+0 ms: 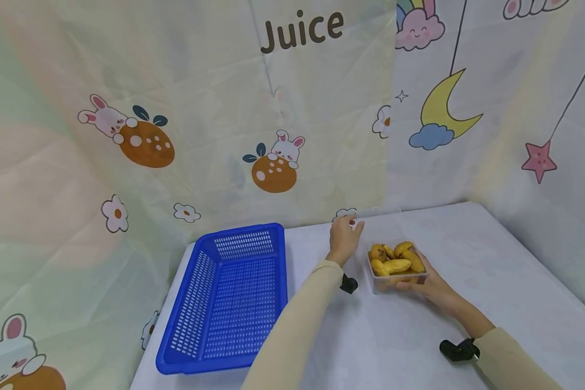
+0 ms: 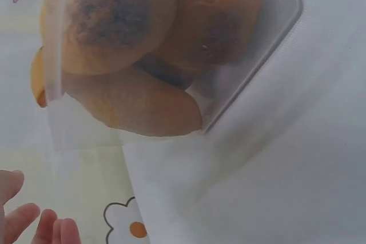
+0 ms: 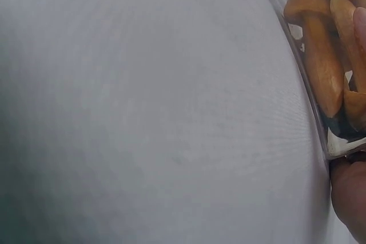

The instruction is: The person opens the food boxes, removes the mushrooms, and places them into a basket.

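A clear plastic container full of small yellow bananas stands on the table, right of centre. My right hand grips its right side and front corner. In the right wrist view part of that hand shows against the box's end, with browned bananas visible through the wall. To the left of the container, my left hand is raised with relaxed fingers, holding nothing visible. Its fingertips appear at the lower left of the left wrist view, apart from the box.
A large blue plastic basket with slotted sides lies on the left part of the white table. Behind the table hangs a printed cloth with cartoon rabbits and oranges. Black wrist devices are worn on both arms.
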A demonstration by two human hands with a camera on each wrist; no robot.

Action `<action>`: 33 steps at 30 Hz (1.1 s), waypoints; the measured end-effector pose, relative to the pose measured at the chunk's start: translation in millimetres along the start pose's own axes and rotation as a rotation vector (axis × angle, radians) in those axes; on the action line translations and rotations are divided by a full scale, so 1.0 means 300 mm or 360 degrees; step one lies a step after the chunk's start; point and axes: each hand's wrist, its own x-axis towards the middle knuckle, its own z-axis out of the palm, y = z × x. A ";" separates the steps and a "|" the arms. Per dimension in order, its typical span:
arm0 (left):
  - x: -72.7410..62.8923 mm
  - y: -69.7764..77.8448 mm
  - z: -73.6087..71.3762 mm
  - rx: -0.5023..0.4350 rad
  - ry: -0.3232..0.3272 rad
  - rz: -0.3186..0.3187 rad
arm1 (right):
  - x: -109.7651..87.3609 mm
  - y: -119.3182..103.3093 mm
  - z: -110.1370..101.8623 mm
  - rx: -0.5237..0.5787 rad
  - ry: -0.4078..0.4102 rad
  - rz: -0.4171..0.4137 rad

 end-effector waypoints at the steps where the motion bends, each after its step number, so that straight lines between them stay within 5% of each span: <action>1: 0.002 0.005 -0.004 -0.0009 0.0011 0.0009 | 0.000 0.000 0.000 -0.0001 0.0001 0.0000; 8: 0.019 0.050 -0.028 -0.0158 -0.0050 0.0145 | -0.003 -0.009 0.000 -0.0016 -0.0006 0.0006; 18: 0.006 0.105 -0.064 -0.0458 -0.0546 0.0502 | 0.003 -0.002 -0.005 -0.0058 0.0003 0.0019; 26: -0.031 0.125 -0.070 -0.0496 -0.0753 0.0593 | 0.003 -0.007 -0.005 -0.0049 0.0007 0.0014; 33: -0.066 0.106 -0.058 -0.0467 -0.0892 0.0564 | -0.002 -0.002 -0.001 -0.0011 -0.0005 0.0009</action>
